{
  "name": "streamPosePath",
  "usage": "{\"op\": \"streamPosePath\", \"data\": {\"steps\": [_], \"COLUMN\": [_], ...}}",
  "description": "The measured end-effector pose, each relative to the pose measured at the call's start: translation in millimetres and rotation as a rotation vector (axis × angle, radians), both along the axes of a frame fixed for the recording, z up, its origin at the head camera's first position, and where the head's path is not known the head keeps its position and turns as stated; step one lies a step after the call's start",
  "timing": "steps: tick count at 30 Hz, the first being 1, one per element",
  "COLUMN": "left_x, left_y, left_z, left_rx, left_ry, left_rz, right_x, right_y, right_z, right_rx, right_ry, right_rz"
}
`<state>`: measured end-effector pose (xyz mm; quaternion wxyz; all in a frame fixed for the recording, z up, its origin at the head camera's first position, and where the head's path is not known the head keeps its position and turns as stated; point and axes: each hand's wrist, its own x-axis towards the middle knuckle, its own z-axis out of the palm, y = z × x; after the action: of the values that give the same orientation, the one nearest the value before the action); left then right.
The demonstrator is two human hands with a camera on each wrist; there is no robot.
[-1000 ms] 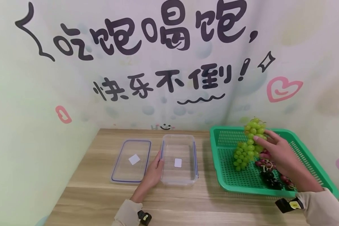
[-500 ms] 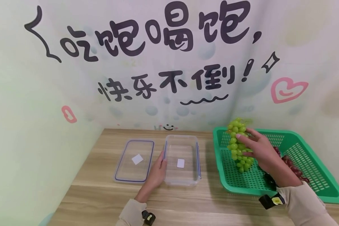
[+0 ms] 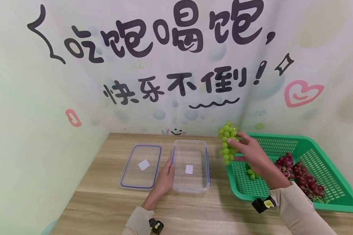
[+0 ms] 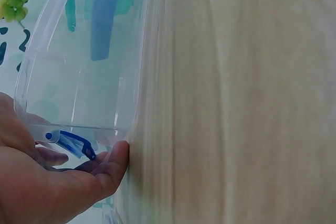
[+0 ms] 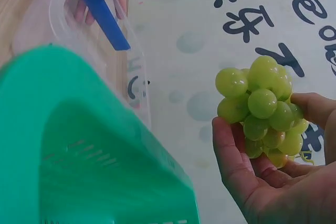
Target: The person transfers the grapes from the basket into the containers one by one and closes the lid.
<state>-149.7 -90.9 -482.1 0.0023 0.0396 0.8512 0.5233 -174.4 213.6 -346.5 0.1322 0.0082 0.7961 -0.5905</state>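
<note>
My right hand (image 3: 254, 152) pinches a bunch of green grapes (image 3: 227, 143) between thumb and fingers, raised to the right of the clear plastic container (image 3: 191, 188). My left hand (image 3: 164, 179) holds the container's left wall, fingers curled about its blue-edged latch (image 4: 76, 141). Left of the container, the lid (image 3: 135, 179) lies on the table (image 3: 106, 205); right of the container, the green perforated basket (image 3: 329, 164) bears red grapes (image 3: 309, 182).

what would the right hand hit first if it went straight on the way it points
Beyond the bunch of green grapes it holds, the right hand would probably meet the printed wall first, though depth is hard to judge from these views.
</note>
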Motion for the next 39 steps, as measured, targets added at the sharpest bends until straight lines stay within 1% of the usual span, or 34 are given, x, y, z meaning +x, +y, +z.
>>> {"op": "streamPosePath", "data": {"steps": [5, 9, 16, 21, 28, 30, 32, 39], "left_x": [-0.2, -0.4, 0.5, 0.2, -0.3, -0.3, -0.5, -1.6], "left_y": [0.6, 1.0, 1.2, 0.8, 0.4, 0.0, 0.1, 0.2], "left_z": [-0.3, 0.8, 1.6, 0.8, 0.3, -0.2, 0.0, 0.9], "left_rx": [0.004, 0.003, -0.001, -0.003, 0.002, 0.001, 0.004, 0.005], "left_ry": [-0.002, 0.000, 0.019, 0.021, 0.014, 0.025, 0.017, 0.003], "left_rz": [0.007, 0.015, 0.013, 0.012, 0.011, 0.010, 0.013, 0.010], "right_x": [-5.9, -11.1, -15.0, -17.8, -20.7, -21.3, -22.1, -24.7], "right_y": [-16, -28, -49, -59, -73, -78, -83, -99], "right_z": [-2.7, -5.0, -7.7, -14.6, -24.6, -27.2, -29.5, -37.6], "right_rx": [-0.036, -0.041, -0.064, -0.068, -0.110, -0.112, -0.110, -0.125], "right_ry": [-0.015, -0.020, -0.039, -0.051, -0.050, -0.049, -0.049, -0.079], "right_rz": [0.007, 0.004, -0.006, -0.006, 0.028, 0.032, 0.039, 0.022]}}
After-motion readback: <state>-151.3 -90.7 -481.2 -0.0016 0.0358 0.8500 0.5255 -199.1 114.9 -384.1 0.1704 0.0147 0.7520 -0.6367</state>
